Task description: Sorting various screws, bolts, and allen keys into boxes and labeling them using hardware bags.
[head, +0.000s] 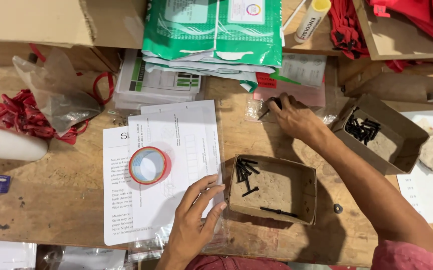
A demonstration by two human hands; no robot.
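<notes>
Black screw: a short black metal screw [265, 113] is lying inside a small clear plastic bag [254, 108] on the worn wooden table [66, 200]; its long axis is running diagonally, what looks like the head end pointing up-right toward the fingers.
Right hand: the right hand [295, 120] is reaching across the table, its fingertips pinching at the bag's edge; what exactly they are gripping is hard to make out.
Left hand: the left hand [195, 223] is lying open and flat, fingers pressing on a clear sleeve of white printed instruction sheets [176, 165].
Near box: a shallow brown cardboard box [273, 190] is sitting just beside the left hand, holding loose black screws [245, 171].
Far box: a second, tilted cardboard box [381, 134] is holding more screws.
Tape: a red-rimmed roll of tape [149, 165] is resting on the sheets.
</notes>
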